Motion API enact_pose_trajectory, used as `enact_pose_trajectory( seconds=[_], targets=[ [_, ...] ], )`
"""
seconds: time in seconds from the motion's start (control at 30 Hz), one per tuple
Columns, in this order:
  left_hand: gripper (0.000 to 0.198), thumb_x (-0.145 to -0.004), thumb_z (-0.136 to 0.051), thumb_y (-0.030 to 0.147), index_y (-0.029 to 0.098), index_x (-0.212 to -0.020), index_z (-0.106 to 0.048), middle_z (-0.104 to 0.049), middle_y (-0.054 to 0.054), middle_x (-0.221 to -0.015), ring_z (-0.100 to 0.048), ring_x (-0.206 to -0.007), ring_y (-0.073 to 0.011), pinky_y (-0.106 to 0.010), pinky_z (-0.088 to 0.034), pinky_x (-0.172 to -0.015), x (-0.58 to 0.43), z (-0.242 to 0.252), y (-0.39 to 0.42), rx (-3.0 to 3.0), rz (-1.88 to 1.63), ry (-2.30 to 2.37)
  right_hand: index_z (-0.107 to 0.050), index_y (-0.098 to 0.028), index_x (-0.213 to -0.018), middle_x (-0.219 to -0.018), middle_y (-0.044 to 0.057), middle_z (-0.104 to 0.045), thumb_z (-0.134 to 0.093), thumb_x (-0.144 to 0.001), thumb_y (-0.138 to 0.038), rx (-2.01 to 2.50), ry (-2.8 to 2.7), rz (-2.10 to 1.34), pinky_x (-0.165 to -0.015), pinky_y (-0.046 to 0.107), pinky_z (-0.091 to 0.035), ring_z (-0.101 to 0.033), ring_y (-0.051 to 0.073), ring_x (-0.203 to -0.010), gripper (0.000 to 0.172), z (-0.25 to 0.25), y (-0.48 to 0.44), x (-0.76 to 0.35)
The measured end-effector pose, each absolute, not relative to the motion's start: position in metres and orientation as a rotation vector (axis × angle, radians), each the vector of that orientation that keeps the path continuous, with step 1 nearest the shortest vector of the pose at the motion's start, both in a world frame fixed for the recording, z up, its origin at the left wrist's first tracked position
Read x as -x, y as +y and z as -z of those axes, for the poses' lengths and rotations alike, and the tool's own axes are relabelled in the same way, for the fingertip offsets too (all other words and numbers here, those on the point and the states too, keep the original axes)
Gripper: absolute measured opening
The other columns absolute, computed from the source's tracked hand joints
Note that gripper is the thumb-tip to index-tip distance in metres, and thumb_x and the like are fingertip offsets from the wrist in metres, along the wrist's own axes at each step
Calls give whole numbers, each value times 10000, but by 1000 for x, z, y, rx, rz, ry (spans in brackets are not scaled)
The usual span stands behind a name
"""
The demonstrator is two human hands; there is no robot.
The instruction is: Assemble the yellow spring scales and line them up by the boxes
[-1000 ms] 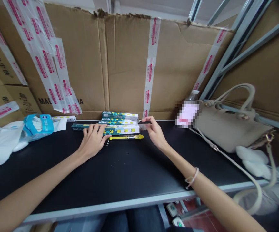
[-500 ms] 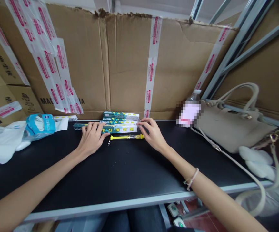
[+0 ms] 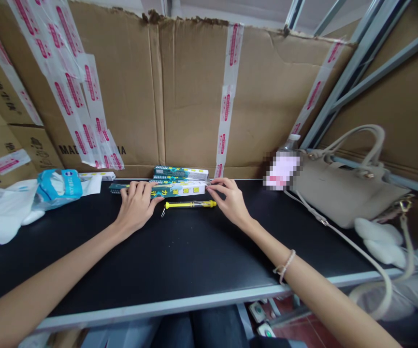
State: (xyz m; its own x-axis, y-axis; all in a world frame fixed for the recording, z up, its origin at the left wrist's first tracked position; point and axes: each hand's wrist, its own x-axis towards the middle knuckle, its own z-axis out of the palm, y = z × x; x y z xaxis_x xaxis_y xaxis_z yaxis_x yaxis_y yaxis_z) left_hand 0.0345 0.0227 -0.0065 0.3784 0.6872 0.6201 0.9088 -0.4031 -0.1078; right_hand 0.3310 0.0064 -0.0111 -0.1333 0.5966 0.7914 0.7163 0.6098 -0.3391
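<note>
A long green and white box (image 3: 180,190) lies across the black table, in front of a small stack of similar boxes (image 3: 181,172). My left hand (image 3: 137,203) is wrapped over the box's left part, fingers on top and thumb at the near side. At its right end, my right hand (image 3: 230,200) pinches the end of the box between thumb and fingers. Just in front of the box lies a thin yellow-ended tool (image 3: 190,205) with a clear middle and a small metal hook at its left end. Neither hand holds it.
Blue tissue pack (image 3: 62,187) and white plastic bag (image 3: 6,210) lie at the left. A bottle (image 3: 284,166) and a beige handbag (image 3: 350,188) with a trailing strap stand at the right. Large cardboard (image 3: 194,96) rises behind the black table (image 3: 180,270).
My right fingertips have closed in slightly at the box's right end. My left hand stays on the box, and the view has shifted very slightly.
</note>
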Motion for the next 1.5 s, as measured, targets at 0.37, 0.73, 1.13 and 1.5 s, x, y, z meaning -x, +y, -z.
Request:
enact_pose_trajectory(
  seconds=[0.37,0.73,1.13,1.5],
  targets=[
    [489,-1016,-349,508,148,-1274,-556,-646,-160,-1173,-526,-1081,-358,-477,-396,-852,-36,7,20,2255,722,-1297,-779,-231,-851,-1129,86,-690,-629,-900,-286,1076,-1803,-138,-912,435,-495,-634,238,-936,167,8,9,-337],
    [465,-995,-440,454,134,-1316,-545,-619,-182,-1250,-500,-1154,-380,-511,-364,-932,-31,3,22,2313,707,-1211,-819,-227,-854,-1037,67,-741,-692,-797,-241,1081,-1872,-600,-781,345,-549,-690,223,-896,140,11,14,-342],
    [465,-978,-454,470,146,-1301,-537,-632,-162,-1183,-513,-1096,-381,-507,-382,-896,-21,-6,27,2183,727,-1365,-765,-209,-923,-1014,67,-732,-763,-788,-383,1012,-1502,-750,-907,400,-554,-692,225,-940,220,9,22,-350],
    [512,-971,-397,460,98,-1300,-546,-597,-246,-1178,-482,-1122,-463,-589,-392,-859,-6,-5,38,1948,747,-1606,-595,-166,-1230,-1219,89,-633,-617,-963,-327,1027,-955,-875,-841,427,-576,-659,228,-1012,313,25,42,-379]
  ],
)
